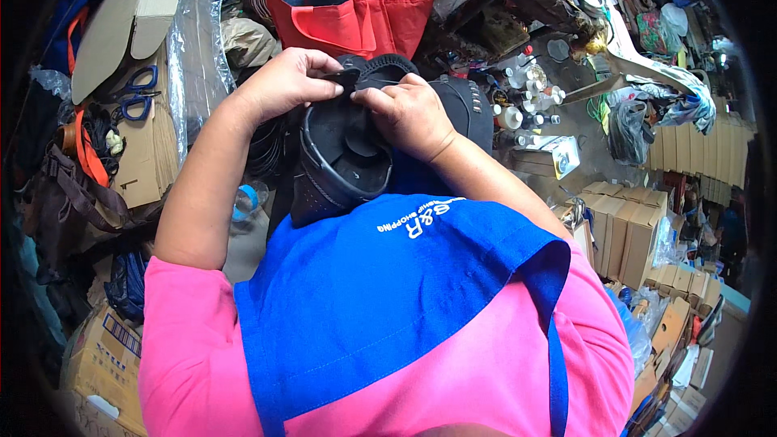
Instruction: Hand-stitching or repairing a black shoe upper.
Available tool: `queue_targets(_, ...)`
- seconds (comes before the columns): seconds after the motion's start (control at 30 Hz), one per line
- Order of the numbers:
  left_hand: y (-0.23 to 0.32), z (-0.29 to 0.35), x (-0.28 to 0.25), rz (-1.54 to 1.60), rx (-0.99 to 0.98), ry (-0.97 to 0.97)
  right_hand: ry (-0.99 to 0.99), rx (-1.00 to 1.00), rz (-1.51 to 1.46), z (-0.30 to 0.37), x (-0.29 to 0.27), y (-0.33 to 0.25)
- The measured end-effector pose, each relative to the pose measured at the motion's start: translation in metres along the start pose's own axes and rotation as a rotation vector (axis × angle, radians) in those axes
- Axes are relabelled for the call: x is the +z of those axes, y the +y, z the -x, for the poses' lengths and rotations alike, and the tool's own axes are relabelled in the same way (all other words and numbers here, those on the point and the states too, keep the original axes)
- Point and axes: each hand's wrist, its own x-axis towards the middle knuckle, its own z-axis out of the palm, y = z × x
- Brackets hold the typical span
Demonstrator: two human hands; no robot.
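Observation:
A black shoe (317, 186) lies in my lap, its opening and dark inside toward me. My left hand (285, 85) is closed, thumb and fingers pinching a small black flap (346, 75) at the shoe's far part. Close beside it, my right hand (411, 117) is curled in a pinch over the same area. A thin dark strand seems to run by its fingers, but what they grip is hidden. Another black piece with light stitches along it, perhaps a second shoe (465, 109), sits just beyond my right hand.
A red bag (364, 20) stands open ahead. On the left, blue-handled scissors (139, 93) rest on cardboard (146, 158). Several small bottles (530, 93) crowd the floor at right, near stacked brown boxes (623, 222). A blue tape roll (244, 202) lies by my left forearm.

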Motion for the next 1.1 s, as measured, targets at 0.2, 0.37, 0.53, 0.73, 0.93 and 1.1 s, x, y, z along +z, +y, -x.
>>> queue_targets(0.2, 0.004, -0.009, -0.006, -0.248, 0.002, -0.056, -0.027, 0.028, -0.102, 0.000, 0.004, 0.004)
queue_targets(0.37, 0.002, -0.019, -0.013, -0.136, -0.047, -0.121, 0.002, 0.041, -0.191, 0.002, 0.008, 0.012)
queue_targets(0.53, -0.003, -0.025, -0.020, 0.005, -0.084, -0.184, 0.008, 0.032, -0.198, -0.001, 0.003, 0.016)
queue_targets(0.73, -0.005, -0.020, -0.020, -0.018, -0.091, -0.142, -0.126, 0.017, -0.198, -0.021, -0.023, 0.017)
queue_targets(0.93, 0.007, -0.009, -0.005, -0.158, -0.043, -0.042, -0.326, 0.269, -0.203, -0.029, -0.032, 0.004)
queue_targets(1.1, 0.010, 0.011, 0.019, -0.194, 0.072, 0.195, -0.165, 0.342, -0.256, -0.014, -0.007, -0.006)
